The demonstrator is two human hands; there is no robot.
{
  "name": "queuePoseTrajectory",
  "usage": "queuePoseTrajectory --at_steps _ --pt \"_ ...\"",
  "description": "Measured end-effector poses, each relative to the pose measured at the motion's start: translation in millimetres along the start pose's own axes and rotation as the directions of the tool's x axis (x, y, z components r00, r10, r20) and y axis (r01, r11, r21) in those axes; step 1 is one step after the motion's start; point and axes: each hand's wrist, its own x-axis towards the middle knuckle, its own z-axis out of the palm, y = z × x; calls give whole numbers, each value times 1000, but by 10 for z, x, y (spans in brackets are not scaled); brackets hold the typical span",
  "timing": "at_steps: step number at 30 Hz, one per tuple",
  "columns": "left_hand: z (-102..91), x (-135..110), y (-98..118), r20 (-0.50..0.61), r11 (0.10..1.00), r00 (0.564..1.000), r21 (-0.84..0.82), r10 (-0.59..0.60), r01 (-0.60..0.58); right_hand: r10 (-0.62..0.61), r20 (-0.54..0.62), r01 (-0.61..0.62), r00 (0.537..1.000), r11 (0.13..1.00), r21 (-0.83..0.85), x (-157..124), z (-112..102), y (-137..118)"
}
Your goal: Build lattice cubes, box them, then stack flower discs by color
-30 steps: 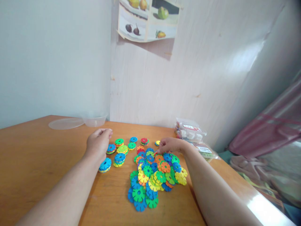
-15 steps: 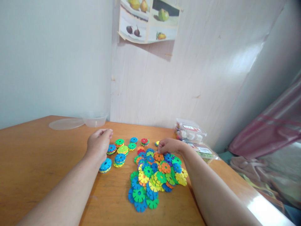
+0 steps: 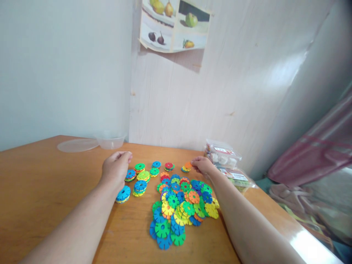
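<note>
Between the fingertips of my right hand (image 3: 202, 165) is an orange notched plastic disc (image 3: 188, 164), held just over a small stack of discs (image 3: 186, 169) with yellow in it. My left hand (image 3: 117, 165) is closed beside the left-hand stacks, its fingers curled together; whatever they may hold is hidden. Nearest to it are a stack topped in blue (image 3: 130, 174) and another blue-topped stack (image 3: 123, 193) under the wrist. A loose heap of mixed-colour flower-shaped discs (image 3: 173, 200) lies in the middle. Behind it sits a red-topped stack (image 3: 169, 166).
A clear plastic bowl (image 3: 110, 142) and a flat clear lid (image 3: 77, 145) lie at the back left of the wooden table (image 3: 55, 190). Stacked clear food boxes (image 3: 223, 154) stand at the back right, close to my right forearm. A wall rises behind the table.
My right hand has lifted the orange disc off the heap and carried it back to the small yellow stack. A green disc now shows where it lay. My left hand stays put.
</note>
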Motion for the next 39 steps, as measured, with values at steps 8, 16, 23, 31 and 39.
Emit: queuePoseTrajectory --at_steps 8,16,23,31,39 --pt "-2 16 -25 5 1000 1000 17 9 -9 9 -13 -12 1000 981 -193 -16 -30 -11" --pt "2 -9 6 11 1000 1000 10 14 -14 -12 534 314 846 819 -480 -257 -156 -293" --pt "3 1 -3 14 999 999 18 28 -29 35 500 366 865 636 -679 -291 3 -321" --pt "6 13 -11 10 999 1000 32 29 -29 -12 542 212 840 927 -309 -257 -26 -226" --pt "7 15 -22 15 1000 1000 19 11 -11 62 153 -60 986 998 -15 -87 -67 -95"
